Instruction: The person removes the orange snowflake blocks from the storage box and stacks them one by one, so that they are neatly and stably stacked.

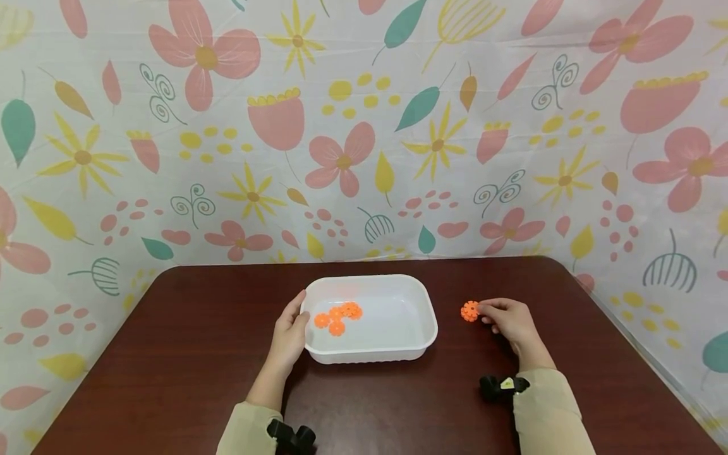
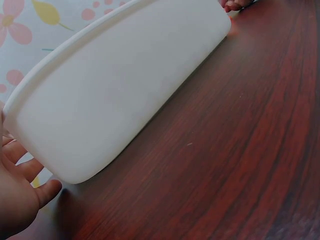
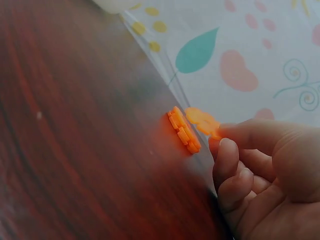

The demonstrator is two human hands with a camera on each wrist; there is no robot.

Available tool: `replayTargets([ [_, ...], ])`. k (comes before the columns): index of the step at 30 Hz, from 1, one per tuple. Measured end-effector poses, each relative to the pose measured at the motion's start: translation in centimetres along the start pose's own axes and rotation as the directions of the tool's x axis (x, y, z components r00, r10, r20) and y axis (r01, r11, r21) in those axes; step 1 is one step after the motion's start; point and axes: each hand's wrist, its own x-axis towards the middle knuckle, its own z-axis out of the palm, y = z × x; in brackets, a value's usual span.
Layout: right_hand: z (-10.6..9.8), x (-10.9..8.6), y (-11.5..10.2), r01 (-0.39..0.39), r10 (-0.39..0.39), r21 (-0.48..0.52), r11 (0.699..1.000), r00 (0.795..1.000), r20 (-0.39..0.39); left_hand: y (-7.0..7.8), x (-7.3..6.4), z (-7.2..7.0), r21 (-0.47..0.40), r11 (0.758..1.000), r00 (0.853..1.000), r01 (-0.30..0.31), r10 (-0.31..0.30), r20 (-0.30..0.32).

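Observation:
A white plastic basin (image 1: 375, 351) stands on the table, with several orange notched discs (image 1: 337, 327) lying in its left half. My left hand (image 1: 290, 338) grips the basin's left end, thumb over the rim and fingers along the outside wall. To the right of the basin, my right hand (image 1: 508, 321) pinches an orange notched disc (image 3: 202, 121) between thumb and index finger. Close beside that disc, more orange disc pieces (image 3: 182, 132) rest on the table, seen edge-on in the right wrist view. The other fingers of this hand are curled in.
The dark brown wooden table (image 1: 170, 373) ends at a back edge just behind the basin. A white cloth (image 1: 364, 126) printed with flowers and leaves hangs behind it and along the right side. Black wrist cameras (image 1: 503, 387) sit at both beige sleeves.

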Motion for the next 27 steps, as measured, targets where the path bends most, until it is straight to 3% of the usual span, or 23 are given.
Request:
replayTargets([
  [27,0.6,0.1,-0.39,0.021,-0.024,-0.133,0.991,0.999,-0.022,0.07,0.16,-0.07,-0.009,1.0,1.0,0.01,-0.01,0.003],
])
